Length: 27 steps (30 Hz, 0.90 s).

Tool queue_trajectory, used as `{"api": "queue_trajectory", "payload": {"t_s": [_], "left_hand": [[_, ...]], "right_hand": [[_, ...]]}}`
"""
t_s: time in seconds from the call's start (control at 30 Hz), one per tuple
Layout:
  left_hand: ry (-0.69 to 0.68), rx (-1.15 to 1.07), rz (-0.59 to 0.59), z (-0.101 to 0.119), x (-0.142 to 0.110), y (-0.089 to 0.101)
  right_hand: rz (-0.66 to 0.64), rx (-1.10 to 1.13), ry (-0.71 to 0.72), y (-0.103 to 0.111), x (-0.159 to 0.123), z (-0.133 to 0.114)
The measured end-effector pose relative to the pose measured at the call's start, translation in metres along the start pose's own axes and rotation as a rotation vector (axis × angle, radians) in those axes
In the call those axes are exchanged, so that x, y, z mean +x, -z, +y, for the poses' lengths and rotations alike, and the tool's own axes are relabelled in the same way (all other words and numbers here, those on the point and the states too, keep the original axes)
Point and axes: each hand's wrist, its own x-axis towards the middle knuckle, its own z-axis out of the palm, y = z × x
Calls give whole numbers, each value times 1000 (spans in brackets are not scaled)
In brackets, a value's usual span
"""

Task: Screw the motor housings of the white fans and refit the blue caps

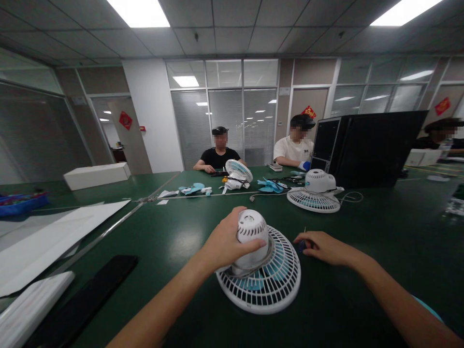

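A white electric fan (277,270) lies face down on the green table in front of me, light blue blades showing through its round grille. My left hand (226,244) is wrapped round its motor housing (251,234), thumb across the near side and fingers behind. Just right of the grille, apart from it, my right hand (321,246) is closed on what looks like a small screwdriver (301,246) with a dark blue handle. Its thin shaft points up; the fingers cover most of it.
Farther back lie a second fan (315,193), a tilted fan (237,175), blue fan blades (271,185) and a black computer case (369,147). On the left are a black phone-like slab (97,290), white sheets (79,227) and a long white box (97,175). Several people sit across the table.
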Motion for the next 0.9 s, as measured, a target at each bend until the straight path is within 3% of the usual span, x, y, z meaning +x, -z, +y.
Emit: {"api": "queue_trajectory", "payload": {"t_s": [0.17, 0.33, 0.4, 0.5, 0.57, 0.67, 0.77, 0.9], "left_hand": [[-4, -15, -5, -3, 0, -1], [-7, -11, 10, -5, 0, -3], [-8, -6, 6, -6, 0, -3], [-11, -1, 4, -5, 0, -2], [-10, 2, 8, -4, 0, -2], [-7, 2, 10, -2, 0, -1], [-11, -2, 14, -1, 1, -2], [-48, -4, 24, -2, 1, -3]], "right_hand": [[268, -107, 80, 2, 2, -6], [621, -47, 103, 11, 2, -11], [778, 86, 122, 16, 3, -25], [999, 587, 297, 28, 8, -63], [1049, 915, 450, 38, 13, -96], [1023, 1132, 581, 51, 23, -141], [939, 1187, 654, 51, 32, -171], [871, 1097, 727, 36, 40, -183]]}}
